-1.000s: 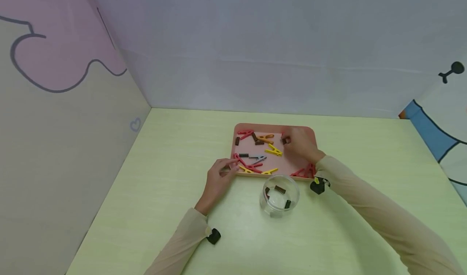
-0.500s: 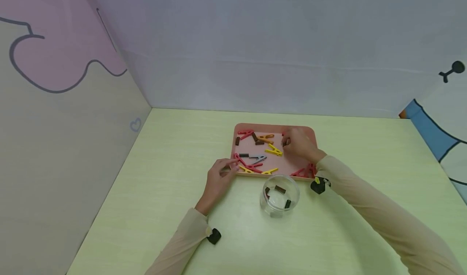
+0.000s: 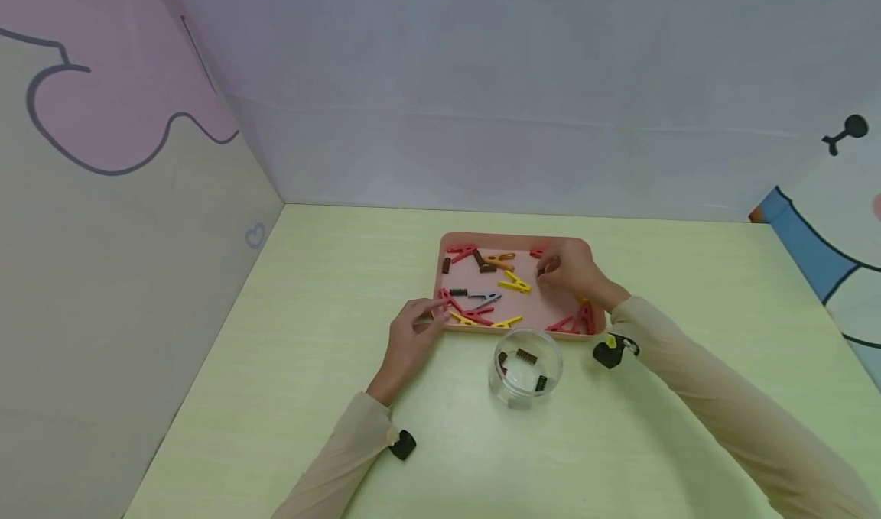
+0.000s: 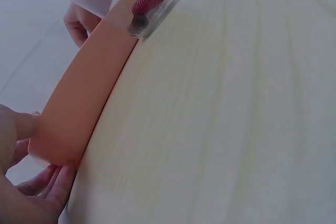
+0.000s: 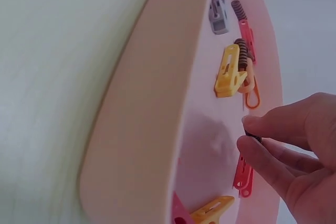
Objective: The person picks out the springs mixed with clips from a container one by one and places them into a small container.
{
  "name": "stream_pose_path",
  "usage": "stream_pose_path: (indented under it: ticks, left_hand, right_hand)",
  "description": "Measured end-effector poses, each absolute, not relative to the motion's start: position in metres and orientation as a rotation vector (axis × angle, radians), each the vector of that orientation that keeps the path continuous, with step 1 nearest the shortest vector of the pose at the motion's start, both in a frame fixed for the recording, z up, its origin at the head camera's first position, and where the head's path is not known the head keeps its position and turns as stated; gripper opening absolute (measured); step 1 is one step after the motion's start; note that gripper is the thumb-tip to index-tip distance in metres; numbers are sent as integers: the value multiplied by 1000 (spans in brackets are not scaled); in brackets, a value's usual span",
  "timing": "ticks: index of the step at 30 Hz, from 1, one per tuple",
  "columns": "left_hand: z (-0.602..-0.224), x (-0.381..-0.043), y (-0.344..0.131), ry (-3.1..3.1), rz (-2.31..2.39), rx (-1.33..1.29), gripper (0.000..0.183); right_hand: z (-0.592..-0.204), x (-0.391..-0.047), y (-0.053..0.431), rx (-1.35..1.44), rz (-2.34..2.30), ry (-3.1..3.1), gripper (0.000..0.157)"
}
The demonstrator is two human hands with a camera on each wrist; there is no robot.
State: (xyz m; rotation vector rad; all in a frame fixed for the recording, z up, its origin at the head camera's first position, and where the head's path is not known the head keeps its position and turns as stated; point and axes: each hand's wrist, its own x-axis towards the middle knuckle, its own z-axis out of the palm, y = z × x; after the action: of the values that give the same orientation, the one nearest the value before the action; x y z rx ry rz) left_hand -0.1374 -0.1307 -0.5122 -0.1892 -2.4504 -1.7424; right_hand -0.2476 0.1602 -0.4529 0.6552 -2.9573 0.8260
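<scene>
My left hand [image 3: 410, 338] grips the near left corner of a pink tray [image 3: 519, 241], fingers on both sides of the wall in the left wrist view. Over the tray's right half, my right hand [image 3: 573, 268] pinches a small dark spring [image 5: 253, 136] between thumb and fingertips. Most of that spring is hidden by the fingers. Near it in the right wrist view lie a red clip [image 5: 243, 176], a yellow clip [image 5: 228, 72] and an orange clip [image 5: 253, 98]. A grey clip [image 3: 486, 297] and several dark springs [image 3: 458, 292] lie farther left in the tray.
A clear round tub [image 3: 526, 387] stands on the pale table [image 3: 330, 274] just in front of the tray, with several springs inside, one of them red [image 4: 148, 0]. More red clips [image 3: 563, 325] lie in the tray's near right corner. A wall [image 3: 482, 121] rises behind the table.
My right hand shifts slightly to the right and lifts a little, the spring between its fingers. The red clip behind it shows more now. My left hand stays at the tray corner.
</scene>
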Motion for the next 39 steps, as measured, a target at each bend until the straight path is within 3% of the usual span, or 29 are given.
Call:
stream_pose_path:
  ticks: [19, 39]
  left_hand:
    - [-510, -139, -123, -2448, -1768, -237, 32]
    - [-514, -142, -133, -2494, -1715, -139, 32]
  right_hand:
    - [-433, -213, 179, 622, 991, -2947, 14]
    - [-414, -187, 164, 704, 1058, -2900, 16]
